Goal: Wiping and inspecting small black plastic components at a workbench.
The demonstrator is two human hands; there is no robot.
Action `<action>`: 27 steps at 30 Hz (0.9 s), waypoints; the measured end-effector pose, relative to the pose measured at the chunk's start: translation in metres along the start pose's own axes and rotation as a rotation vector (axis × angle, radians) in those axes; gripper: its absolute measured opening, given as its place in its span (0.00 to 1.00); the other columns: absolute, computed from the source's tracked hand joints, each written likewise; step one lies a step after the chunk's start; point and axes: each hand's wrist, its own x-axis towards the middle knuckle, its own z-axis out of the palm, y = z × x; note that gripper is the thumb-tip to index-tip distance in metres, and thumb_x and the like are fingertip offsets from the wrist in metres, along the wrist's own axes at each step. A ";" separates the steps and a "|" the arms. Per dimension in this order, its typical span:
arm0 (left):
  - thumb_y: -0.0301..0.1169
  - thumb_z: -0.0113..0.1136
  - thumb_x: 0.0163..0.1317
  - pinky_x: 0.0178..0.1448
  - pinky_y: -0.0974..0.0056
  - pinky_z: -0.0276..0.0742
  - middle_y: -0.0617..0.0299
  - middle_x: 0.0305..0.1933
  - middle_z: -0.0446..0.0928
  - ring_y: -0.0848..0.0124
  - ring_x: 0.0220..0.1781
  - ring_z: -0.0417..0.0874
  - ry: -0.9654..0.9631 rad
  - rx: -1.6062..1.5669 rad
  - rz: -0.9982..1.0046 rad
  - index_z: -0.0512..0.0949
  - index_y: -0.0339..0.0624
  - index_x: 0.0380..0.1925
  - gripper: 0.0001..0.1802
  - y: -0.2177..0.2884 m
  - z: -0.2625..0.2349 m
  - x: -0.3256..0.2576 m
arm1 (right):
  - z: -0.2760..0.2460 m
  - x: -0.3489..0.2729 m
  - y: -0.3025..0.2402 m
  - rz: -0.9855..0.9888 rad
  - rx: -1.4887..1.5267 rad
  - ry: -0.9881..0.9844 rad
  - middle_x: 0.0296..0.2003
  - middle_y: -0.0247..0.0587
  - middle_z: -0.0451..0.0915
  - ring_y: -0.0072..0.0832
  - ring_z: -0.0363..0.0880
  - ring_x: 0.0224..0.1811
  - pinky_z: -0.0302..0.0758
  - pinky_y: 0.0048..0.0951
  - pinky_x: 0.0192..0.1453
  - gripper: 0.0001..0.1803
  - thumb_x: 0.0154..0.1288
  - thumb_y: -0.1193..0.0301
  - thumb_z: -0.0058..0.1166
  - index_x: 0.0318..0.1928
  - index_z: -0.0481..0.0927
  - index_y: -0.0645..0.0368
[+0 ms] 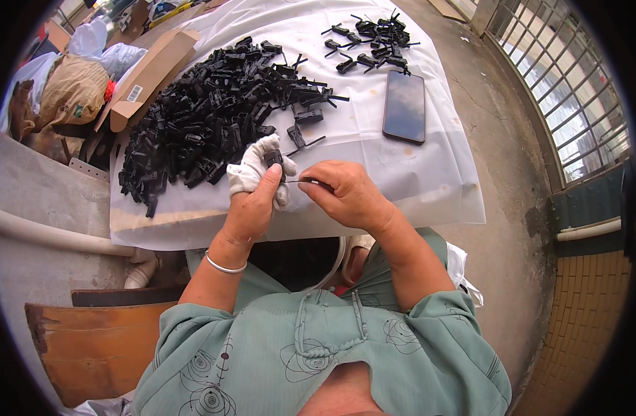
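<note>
My left hand [254,179] clamps its fingers on a black part [273,159]; just right, my right hand [349,193] pinches a slim tool [321,184]; beyond the left fingers, a black heap [207,111]!

Bright, diffuse daylight observed, with glare behind the barred window [564,83], pale phone-screen [404,107] reflections, bowed edges and blackened corners.

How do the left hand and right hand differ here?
The left hand wears a white glove with its thumb bare; the right hand is ungloved. The left hand holds a black part; the right hand pinches a thin tool. The left wrist carries a bangle; the right shows none. Both hands grip something.
</note>
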 end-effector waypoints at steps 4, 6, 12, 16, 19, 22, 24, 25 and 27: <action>0.26 0.44 0.65 0.24 0.78 0.62 0.66 0.31 0.71 0.84 0.21 0.64 -0.037 0.274 0.007 0.62 0.38 0.56 0.19 0.005 0.000 -0.005 | -0.002 0.003 -0.008 0.126 0.140 0.049 0.19 0.33 0.71 0.18 0.66 0.19 0.65 0.21 0.25 0.06 0.54 0.75 0.59 0.32 0.77 0.61; 0.27 0.43 0.63 0.25 0.78 0.60 0.68 0.29 0.69 0.85 0.21 0.63 -0.099 0.276 -0.034 0.65 0.37 0.53 0.18 0.010 0.002 -0.009 | -0.004 0.003 -0.015 0.209 0.175 0.025 0.19 0.30 0.69 0.16 0.63 0.20 0.64 0.19 0.25 0.06 0.54 0.75 0.60 0.31 0.76 0.61; 0.28 0.43 0.62 0.26 0.79 0.58 0.70 0.30 0.68 0.85 0.24 0.62 -0.203 0.227 0.009 0.66 0.38 0.50 0.16 0.004 0.004 -0.011 | 0.004 0.001 -0.017 0.361 0.361 0.026 0.18 0.27 0.66 0.13 0.60 0.20 0.61 0.17 0.25 0.06 0.57 0.73 0.59 0.30 0.75 0.60; 0.28 0.42 0.63 0.27 0.79 0.60 0.69 0.32 0.68 0.86 0.26 0.62 -0.141 0.226 0.029 0.66 0.38 0.48 0.14 0.006 0.006 -0.011 | 0.003 0.000 -0.014 0.291 0.328 0.000 0.18 0.29 0.67 0.15 0.61 0.20 0.63 0.20 0.25 0.07 0.61 0.72 0.56 0.31 0.74 0.62; 0.26 0.43 0.62 0.28 0.79 0.60 0.69 0.33 0.68 0.86 0.27 0.62 -0.133 0.237 0.115 0.67 0.37 0.48 0.14 -0.003 0.005 -0.009 | 0.005 0.000 -0.012 0.184 0.202 0.026 0.18 0.29 0.68 0.17 0.62 0.21 0.64 0.21 0.25 0.07 0.62 0.71 0.54 0.31 0.74 0.62; 0.25 0.43 0.61 0.34 0.78 0.65 0.67 0.35 0.70 0.84 0.32 0.66 -0.167 0.229 0.038 0.68 0.36 0.48 0.15 -0.001 0.005 -0.008 | 0.001 0.001 -0.016 0.311 0.269 -0.004 0.17 0.29 0.68 0.15 0.63 0.21 0.64 0.21 0.25 0.08 0.61 0.71 0.55 0.29 0.74 0.62; 0.25 0.43 0.60 0.38 0.78 0.65 0.66 0.39 0.70 0.83 0.35 0.67 -0.208 0.209 -0.045 0.67 0.36 0.49 0.17 0.005 0.002 -0.010 | 0.001 0.002 -0.018 0.364 0.301 0.009 0.17 0.29 0.68 0.15 0.63 0.21 0.64 0.20 0.25 0.09 0.61 0.70 0.56 0.29 0.74 0.62; 0.26 0.44 0.59 0.41 0.78 0.65 0.64 0.42 0.70 0.82 0.37 0.68 -0.247 0.189 -0.128 0.65 0.36 0.51 0.19 0.006 0.001 -0.011 | 0.001 0.002 -0.019 0.417 0.332 0.021 0.17 0.29 0.69 0.14 0.63 0.21 0.63 0.20 0.24 0.09 0.60 0.70 0.57 0.28 0.74 0.62; 0.24 0.44 0.59 0.44 0.76 0.66 0.64 0.41 0.71 0.81 0.39 0.68 -0.205 0.237 -0.008 0.67 0.35 0.49 0.17 -0.001 0.008 -0.010 | 0.005 0.002 -0.018 0.402 0.311 0.037 0.17 0.28 0.68 0.14 0.62 0.21 0.63 0.20 0.24 0.09 0.60 0.70 0.57 0.28 0.74 0.62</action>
